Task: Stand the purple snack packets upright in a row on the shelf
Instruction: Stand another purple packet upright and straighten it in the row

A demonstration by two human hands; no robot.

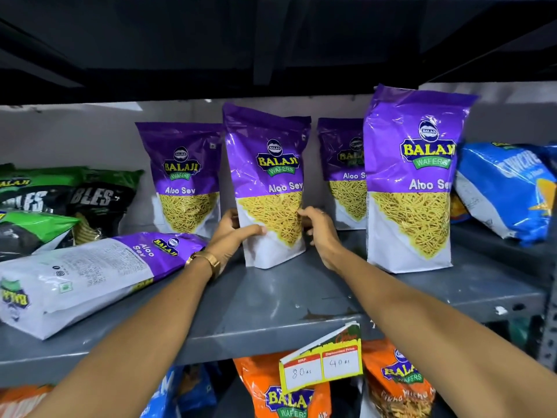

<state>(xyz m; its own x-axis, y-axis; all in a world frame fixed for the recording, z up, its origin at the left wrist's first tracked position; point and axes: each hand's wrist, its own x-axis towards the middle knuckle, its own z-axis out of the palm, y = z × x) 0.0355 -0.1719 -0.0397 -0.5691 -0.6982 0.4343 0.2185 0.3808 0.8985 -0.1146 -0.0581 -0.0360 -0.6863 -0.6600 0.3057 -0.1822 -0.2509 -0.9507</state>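
Observation:
A purple and white Aloo Sev packet (268,176) stands upright mid-shelf, tilted slightly left. My left hand (233,233) grips its lower left edge, thumb across the front. My right hand (319,233) holds its lower right edge. Upright behind it stand one purple packet at the left (184,176) and another at the right (343,173), partly hidden. A larger-looking purple packet (413,176) stands upright nearer the front on the right. One purple packet (84,276) lies flat on its side at the front left, next to my left wrist.
The grey metal shelf (271,312) has green and black snack bags (60,200) piled at the left and blue bags (506,188) leaning at the right. A yellow price tag (322,366) hangs from the front edge. Orange packets (283,390) fill the shelf below.

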